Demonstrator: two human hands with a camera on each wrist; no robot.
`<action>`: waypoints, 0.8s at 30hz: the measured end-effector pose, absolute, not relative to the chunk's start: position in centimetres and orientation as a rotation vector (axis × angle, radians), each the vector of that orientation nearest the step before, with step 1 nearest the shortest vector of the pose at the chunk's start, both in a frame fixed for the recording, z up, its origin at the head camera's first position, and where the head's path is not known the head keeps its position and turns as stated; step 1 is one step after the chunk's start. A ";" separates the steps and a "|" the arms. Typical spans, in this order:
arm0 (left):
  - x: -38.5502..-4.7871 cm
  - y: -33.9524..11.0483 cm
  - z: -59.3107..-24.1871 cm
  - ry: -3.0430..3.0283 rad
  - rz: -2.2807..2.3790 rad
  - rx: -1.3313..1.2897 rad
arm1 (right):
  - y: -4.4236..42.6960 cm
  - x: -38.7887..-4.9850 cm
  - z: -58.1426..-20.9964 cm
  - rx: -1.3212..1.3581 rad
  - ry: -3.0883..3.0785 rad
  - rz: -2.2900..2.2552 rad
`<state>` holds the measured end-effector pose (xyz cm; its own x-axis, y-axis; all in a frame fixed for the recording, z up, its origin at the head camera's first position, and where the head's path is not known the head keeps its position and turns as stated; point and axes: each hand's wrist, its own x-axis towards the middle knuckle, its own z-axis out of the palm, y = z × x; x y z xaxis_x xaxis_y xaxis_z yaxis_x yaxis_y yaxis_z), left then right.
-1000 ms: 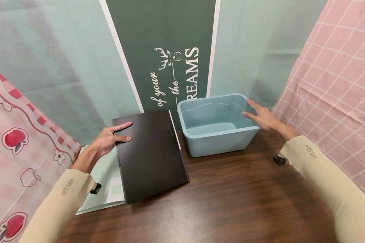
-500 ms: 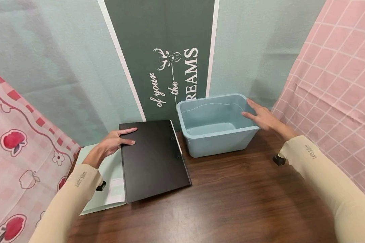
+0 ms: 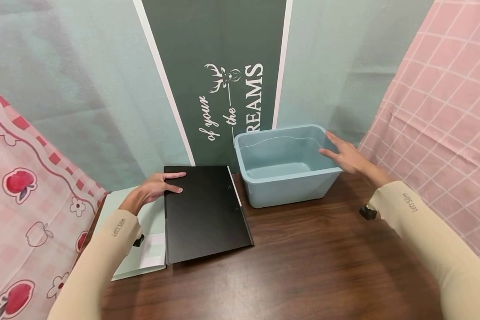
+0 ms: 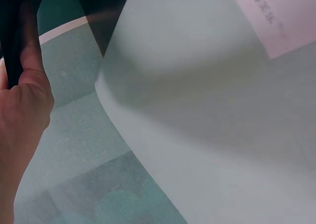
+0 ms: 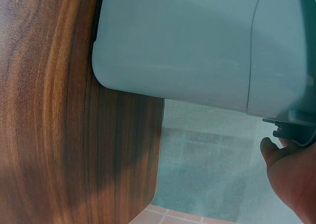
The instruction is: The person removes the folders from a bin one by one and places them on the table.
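Note:
My left hand (image 3: 154,186) grips the left edge of a black folder (image 3: 208,213), with two digits lying across its dark face. Behind that edge, the other fingers are hidden in the head view. A pale green folder (image 3: 144,218) bearing a white-and-pink label (image 3: 154,250) shows to the left of the black one; in the left wrist view its pale surface (image 4: 197,135) fills much of the picture. At the right end of a light blue plastic bin (image 3: 288,191), my right hand (image 3: 350,158) holds the rim. Part of that hand (image 5: 294,172) appears under the rim in the right wrist view.
Brown wood-grain table (image 3: 304,258) spreads in front of the bin and folders. A green printed cloth (image 3: 208,44) hangs behind them. Pink checked cloth (image 3: 444,111) stands at the right, apple-patterned cloth (image 3: 20,182) at the left.
My left hand has moved right and slightly down, and the black folder has shifted the same way, its top edge lower. The right hand and bin stay in place.

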<state>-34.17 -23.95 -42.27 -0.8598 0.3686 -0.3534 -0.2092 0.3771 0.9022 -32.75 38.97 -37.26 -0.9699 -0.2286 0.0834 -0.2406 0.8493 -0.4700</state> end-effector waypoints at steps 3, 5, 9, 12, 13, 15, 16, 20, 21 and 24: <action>-34.4 -23.8 -42.6 2.154 1.468 0.137 | 39.0 -32.7 -37.3 0.374 -2.998 0.769; -34.5 -23.7 -42.9 2.179 1.433 0.155 | 39.0 -32.7 -37.3 0.375 -2.998 0.767; -34.7 -23.6 -43.4 2.241 1.367 0.183 | 39.1 -32.7 -37.4 0.375 -2.999 0.758; -34.8 -23.4 -43.7 2.281 1.323 0.204 | 39.1 -32.7 -37.4 0.371 -2.998 0.756; -34.9 -23.3 -43.8 2.289 1.319 0.202 | 39.1 -32.7 -37.5 0.371 -2.998 0.756; -34.9 -23.1 -43.9 2.303 1.314 0.195 | 39.1 -32.7 -37.5 0.371 -2.997 0.758; -34.9 -23.1 -44.0 2.307 1.314 0.195 | 39.1 -32.7 -37.5 0.372 -2.996 0.760; -34.8 -22.7 -44.3 2.322 1.329 0.189 | 39.1 -32.8 -37.4 0.375 -2.993 0.759; -34.8 -22.6 -44.4 2.323 1.338 0.183 | 39.1 -32.8 -37.4 0.376 -2.993 0.757; -34.6 -22.4 -44.5 2.335 1.355 0.176 | 39.0 -32.8 -37.4 0.377 -2.988 0.753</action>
